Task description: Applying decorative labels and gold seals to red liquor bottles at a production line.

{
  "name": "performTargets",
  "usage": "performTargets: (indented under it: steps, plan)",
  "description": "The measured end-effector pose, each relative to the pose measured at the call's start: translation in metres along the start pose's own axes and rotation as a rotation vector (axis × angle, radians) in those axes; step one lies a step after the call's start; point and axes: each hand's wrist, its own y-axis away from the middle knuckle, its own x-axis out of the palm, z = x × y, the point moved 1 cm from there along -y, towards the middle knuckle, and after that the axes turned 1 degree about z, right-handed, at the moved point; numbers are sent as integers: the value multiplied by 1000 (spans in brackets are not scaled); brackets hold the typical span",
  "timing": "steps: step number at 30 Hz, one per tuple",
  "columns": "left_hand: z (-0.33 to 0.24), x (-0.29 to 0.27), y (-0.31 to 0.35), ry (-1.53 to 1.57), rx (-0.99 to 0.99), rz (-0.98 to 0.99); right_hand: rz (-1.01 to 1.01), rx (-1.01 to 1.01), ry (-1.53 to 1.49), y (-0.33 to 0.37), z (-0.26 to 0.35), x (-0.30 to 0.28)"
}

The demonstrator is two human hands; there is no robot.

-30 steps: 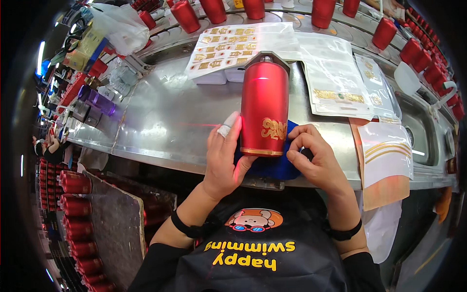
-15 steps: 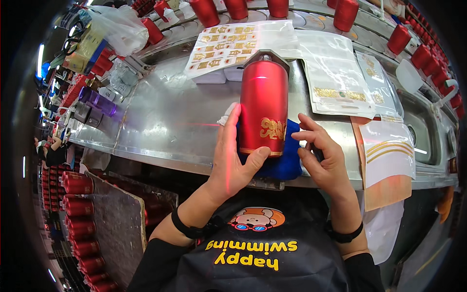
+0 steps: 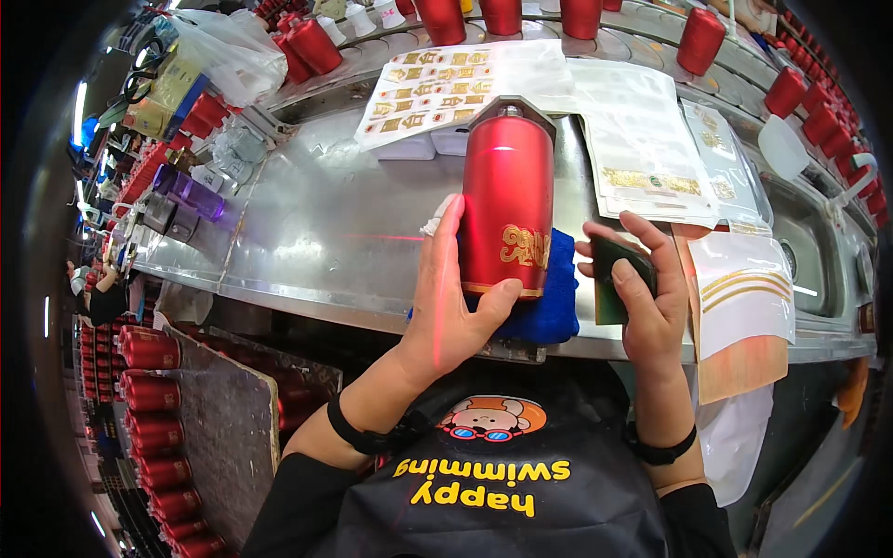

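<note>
Red canister: at the middle of the near side of the metal table [image 3: 316,223], red canister [image 3: 509,186] with its neck to the far side; near end over a blue cloth [image 3: 561,302]. Whether it lies flat or leans on the dark support [image 3: 545,118] beyond it, cannot tell.
Handling, judged: stiff wall, moderate weight, smooth and likely slippery, apt to roll; finish probably scuffs easily.
Where to hold: plain side wall and near rim, clear of the gold design [image 3: 526,246], which looks thin and easily marred.
Left hand: left hand [image 3: 445,307] in a loose, half-open grasp on the canister; long fingers nearly straight along its left wall, thumb across the near end. White wrap [image 3: 432,226] on a finger.
Right hand: right hand [image 3: 651,293] well clear of the canister, to its right, pinching a dark green pad [image 3: 609,270] between thumb and fingers; forefinger lifted.
Pad, judged: thin, light, fairly stiff; best held by its right edge.
Farther off: decal sheet [image 3: 428,88] beyond the canister, to the left.
</note>
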Motion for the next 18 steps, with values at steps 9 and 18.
performTargets:
  steps: [9,18]
  plan:
    - [0,-10,10,7,271,-190,-55,65,253,6,4,2]
    - [-12,-5,10,-581,910,-24,-59,95,203,5,0,14]
